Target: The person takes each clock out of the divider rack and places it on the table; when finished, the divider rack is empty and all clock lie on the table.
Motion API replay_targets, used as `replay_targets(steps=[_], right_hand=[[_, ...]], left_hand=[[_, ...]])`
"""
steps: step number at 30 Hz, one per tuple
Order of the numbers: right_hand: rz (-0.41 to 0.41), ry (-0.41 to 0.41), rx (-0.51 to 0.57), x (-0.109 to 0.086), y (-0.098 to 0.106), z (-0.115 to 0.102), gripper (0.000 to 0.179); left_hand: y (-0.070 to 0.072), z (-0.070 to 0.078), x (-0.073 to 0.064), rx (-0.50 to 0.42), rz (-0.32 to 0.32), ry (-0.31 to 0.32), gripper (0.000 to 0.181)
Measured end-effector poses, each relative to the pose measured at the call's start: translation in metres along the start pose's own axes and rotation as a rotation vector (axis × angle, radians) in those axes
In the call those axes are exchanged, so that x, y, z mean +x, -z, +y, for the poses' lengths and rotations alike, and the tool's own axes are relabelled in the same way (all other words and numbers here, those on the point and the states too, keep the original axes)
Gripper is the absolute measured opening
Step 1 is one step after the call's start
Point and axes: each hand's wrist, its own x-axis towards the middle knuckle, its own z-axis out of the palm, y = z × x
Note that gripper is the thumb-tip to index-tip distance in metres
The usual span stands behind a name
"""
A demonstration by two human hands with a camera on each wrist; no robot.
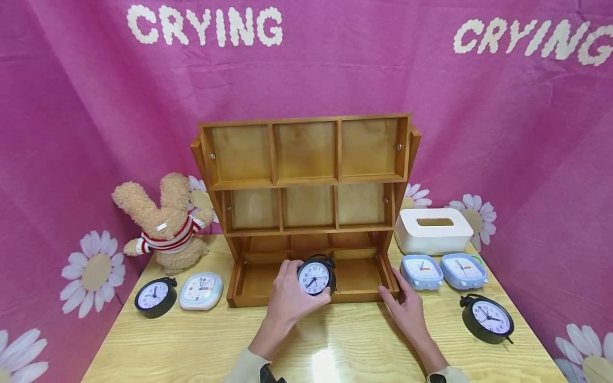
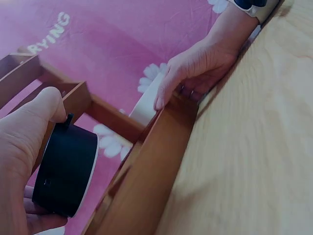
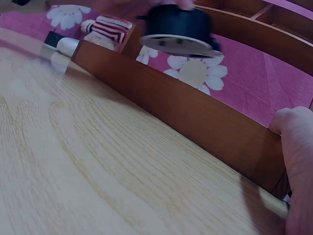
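A round black alarm clock (image 1: pixel 314 277) with a white dial faces up toward the head camera. My left hand (image 1: pixel 292 292) grips it by the sides, thumb and fingers around its rim, over the front middle of the wooden display rack (image 1: pixel 258 305). From the left wrist view, the clock's black casing (image 2: pixel 68 169) sits between thumb and fingers above the rack's front board (image 2: pixel 156 161). My right hand (image 1: pixel 407 308) holds the rack's bottom tray at its front right corner, thumb over the front edge and fingers along the outer side.
Left of the rack lie a black alarm clock (image 1: pixel 155 298) and a white-blue clock (image 1: pixel 201 291), below a plush rabbit (image 1: pixel 172 223). On the right are two blue clocks (image 1: pixel 421 272), another black alarm clock (image 1: pixel 487 319) and a white tissue box (image 1: pixel 433 239). A pink curtain (image 1: pixel 306 80) hangs behind.
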Motion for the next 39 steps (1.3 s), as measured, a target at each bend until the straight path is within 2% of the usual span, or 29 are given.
replay_targets(steps=[6, 13, 21, 28, 32, 36, 39], right_hand=[[0.003, -0.007, -0.007, 0.0, -0.001, 0.001, 0.063], [-0.017, 0.008, -0.016, 0.003, 0.003, -0.001, 0.062], [-0.016, 0.001, -0.046, 0.002, 0.001, 0.0, 0.065], [0.002, 0.006, -0.047, 0.001, 0.001, 0.0, 0.065], [0.002, 0.001, -0.032, 0.001, 0.0, 0.0, 0.064], [-0.001, 0.005, -0.037, 0.002, -0.002, 0.003, 0.065], [0.007, 0.006, -0.046, 0.004, -0.004, 0.005, 0.065]], left_hand=[[0.031, -0.027, -0.019, 0.042, 0.034, 0.03, 0.076], [0.06, -0.048, -0.033, 0.071, 0.132, 0.037, 0.074], [0.1, -0.072, -0.054, 0.143, 0.158, 0.138, 0.075], [0.129, -0.096, -0.079, 0.205, 0.237, 0.18, 0.073], [0.145, -0.106, -0.091, 0.22, 0.219, 0.285, 0.074], [0.16, -0.117, -0.1, 0.257, 0.159, 0.41, 0.081], [0.169, -0.126, -0.104, 0.284, 0.114, 0.467, 0.088]])
